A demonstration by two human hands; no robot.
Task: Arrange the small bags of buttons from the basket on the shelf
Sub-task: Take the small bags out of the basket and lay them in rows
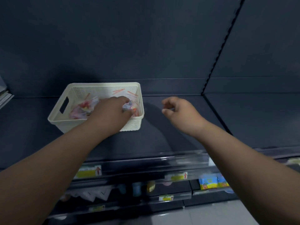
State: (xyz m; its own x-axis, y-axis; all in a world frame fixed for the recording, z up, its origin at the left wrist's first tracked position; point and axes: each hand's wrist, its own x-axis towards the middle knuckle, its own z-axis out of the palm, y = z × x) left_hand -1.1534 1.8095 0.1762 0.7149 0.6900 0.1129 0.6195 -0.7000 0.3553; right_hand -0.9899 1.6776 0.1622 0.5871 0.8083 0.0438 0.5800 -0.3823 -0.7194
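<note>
We are seeing the cream basket (132,126) sitting left of middle on the dark shelf (162,125), with clear bags (81,111) of bright buttons lying crumpled inside it
</note>
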